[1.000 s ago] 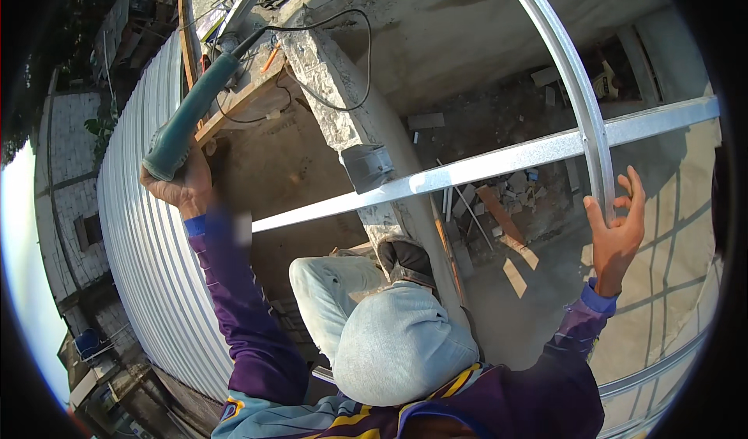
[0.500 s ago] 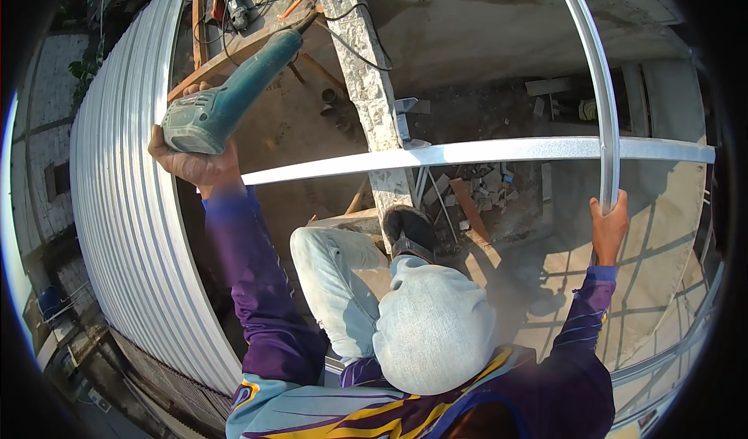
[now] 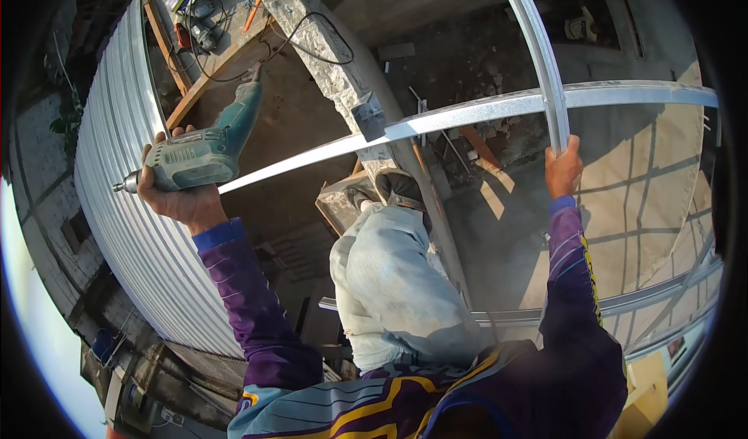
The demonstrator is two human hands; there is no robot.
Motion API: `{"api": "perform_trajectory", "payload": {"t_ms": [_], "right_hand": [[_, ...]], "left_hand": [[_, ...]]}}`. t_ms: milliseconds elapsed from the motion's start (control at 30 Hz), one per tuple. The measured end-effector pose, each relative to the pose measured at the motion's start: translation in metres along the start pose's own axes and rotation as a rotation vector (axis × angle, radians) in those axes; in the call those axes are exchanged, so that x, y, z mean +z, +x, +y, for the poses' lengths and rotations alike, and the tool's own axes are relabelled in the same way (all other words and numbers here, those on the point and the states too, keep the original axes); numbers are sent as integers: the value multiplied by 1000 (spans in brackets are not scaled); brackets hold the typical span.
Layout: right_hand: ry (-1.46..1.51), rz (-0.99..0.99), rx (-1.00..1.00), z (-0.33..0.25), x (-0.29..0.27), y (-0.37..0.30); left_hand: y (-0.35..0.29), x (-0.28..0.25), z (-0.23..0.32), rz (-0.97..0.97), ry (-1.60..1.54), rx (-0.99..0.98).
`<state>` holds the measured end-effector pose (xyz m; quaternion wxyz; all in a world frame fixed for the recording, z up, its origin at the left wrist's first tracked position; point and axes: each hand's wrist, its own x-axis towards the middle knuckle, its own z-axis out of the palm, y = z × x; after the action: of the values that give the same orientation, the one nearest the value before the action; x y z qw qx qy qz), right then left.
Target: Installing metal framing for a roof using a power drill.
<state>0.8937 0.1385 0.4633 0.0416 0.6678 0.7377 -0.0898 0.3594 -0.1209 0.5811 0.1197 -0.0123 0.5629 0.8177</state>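
Observation:
My left hand [image 3: 181, 199] grips a teal and grey power drill [image 3: 204, 151], held out over the corrugated metal sheet [image 3: 140, 244] with its bit pointing left. A black cord runs from the drill's rear toward the far wall. My right hand [image 3: 562, 168] is closed around a curved silver metal rail [image 3: 538, 57] just below where it crosses a long straight metal bar [image 3: 467, 116]. My bent leg in light trousers [image 3: 389, 283] sits between the arms, the shoe [image 3: 397, 186] on a wooden block.
A rough concrete beam [image 3: 327, 57] runs under the bar. Tools and cables [image 3: 195, 26] lie at the far left by wooden planks. A concrete floor [image 3: 623, 174] with debris lies far below at right. More metal rails [image 3: 662, 291] cross low right.
My left hand has turned the drill from pointing away to lying sideways over the corrugated sheet. My right hand, open a second ago, has closed on the curved rail.

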Motion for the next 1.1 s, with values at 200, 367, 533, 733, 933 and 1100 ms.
{"api": "perform_trajectory", "payload": {"t_ms": [200,367,533,733,933,1100], "right_hand": [[-66,-38,43,6,9,-1],[-40,-124,105,-4,9,0],[-34,-153,140,-11,14,-1],[38,-145,87,-10,18,-3],[96,-133,118,-13,17,0],[149,-72,107,-16,18,-6]], "left_hand": [[-27,53,49,-95,190,-93],[-49,81,80,-113,250,-159],[-65,106,97,-139,342,-190],[-76,136,109,-246,365,-247],[-81,167,114,-387,453,-228],[-71,185,108,-485,527,-219]]}}
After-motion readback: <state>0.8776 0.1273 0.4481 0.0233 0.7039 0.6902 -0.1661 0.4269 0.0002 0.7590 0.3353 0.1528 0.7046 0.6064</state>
